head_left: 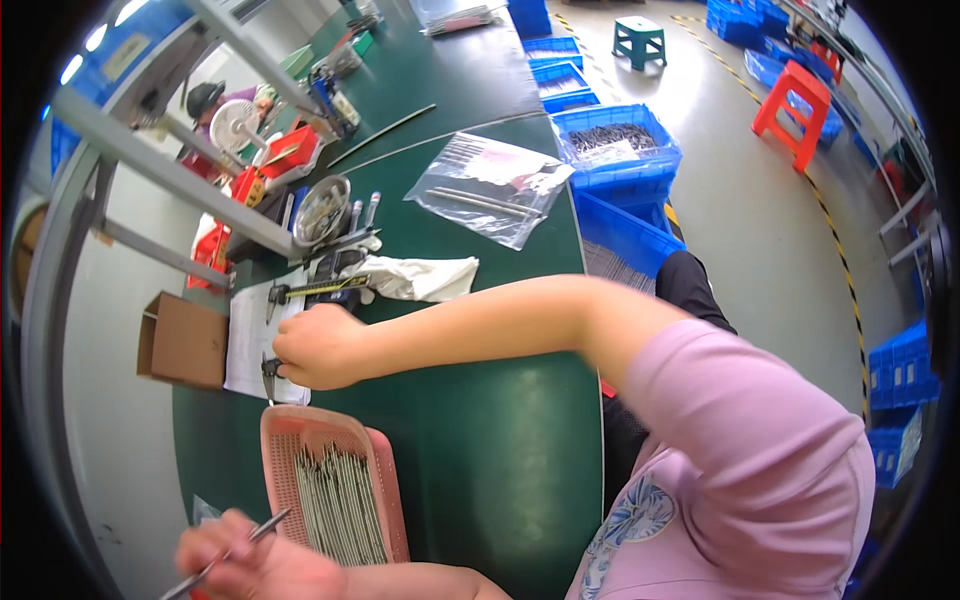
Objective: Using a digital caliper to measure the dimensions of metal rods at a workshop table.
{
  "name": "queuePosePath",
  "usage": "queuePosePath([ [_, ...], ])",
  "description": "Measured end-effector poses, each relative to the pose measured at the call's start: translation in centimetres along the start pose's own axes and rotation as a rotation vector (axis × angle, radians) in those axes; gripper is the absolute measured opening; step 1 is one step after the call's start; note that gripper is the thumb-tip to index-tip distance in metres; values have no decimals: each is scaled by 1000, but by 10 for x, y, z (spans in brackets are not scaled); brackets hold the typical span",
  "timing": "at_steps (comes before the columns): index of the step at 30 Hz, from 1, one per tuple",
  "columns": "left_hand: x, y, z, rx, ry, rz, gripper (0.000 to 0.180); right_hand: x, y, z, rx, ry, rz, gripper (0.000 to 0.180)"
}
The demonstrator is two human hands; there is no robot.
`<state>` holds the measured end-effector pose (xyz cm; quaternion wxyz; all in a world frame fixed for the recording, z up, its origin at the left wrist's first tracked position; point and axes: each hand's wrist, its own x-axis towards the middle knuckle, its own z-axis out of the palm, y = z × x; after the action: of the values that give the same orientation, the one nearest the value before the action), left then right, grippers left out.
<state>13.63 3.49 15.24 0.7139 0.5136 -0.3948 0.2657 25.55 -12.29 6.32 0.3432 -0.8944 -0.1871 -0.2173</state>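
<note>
My right hand (318, 347) reaches across the green table (480, 440), closed on a small caliper (269, 376) that lies on a white sheet of paper (246, 340). My left hand (255, 568) is at the lower edge of the view. It pinches a thin metal rod (262, 527) just left of a pink mesh tray (283, 432). The tray holds several more metal rods (335, 500). A second, larger caliper (315, 289) lies just beyond my right hand.
A brown cardboard box (183, 342) sits at the table's left edge. A white cloth (425, 277), a clear plastic bag with rods (490, 187) and a round metal dish (322, 209) lie further along. Blue crates (615, 150) stand beside the table. Another person (205, 100) works at the far end.
</note>
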Motion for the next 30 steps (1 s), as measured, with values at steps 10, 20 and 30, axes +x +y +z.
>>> queuePosePath([
  [10,-73,-107,192,388,-1037,106,22,-255,42,-180,212,314,358,24],
  [20,-95,-182,198,920,-705,1,47,-296,95,-193,-111,426,640,26],
  [30,-106,-197,197,991,-613,-287,39,-281,98,-187,-168,477,566,24],
])
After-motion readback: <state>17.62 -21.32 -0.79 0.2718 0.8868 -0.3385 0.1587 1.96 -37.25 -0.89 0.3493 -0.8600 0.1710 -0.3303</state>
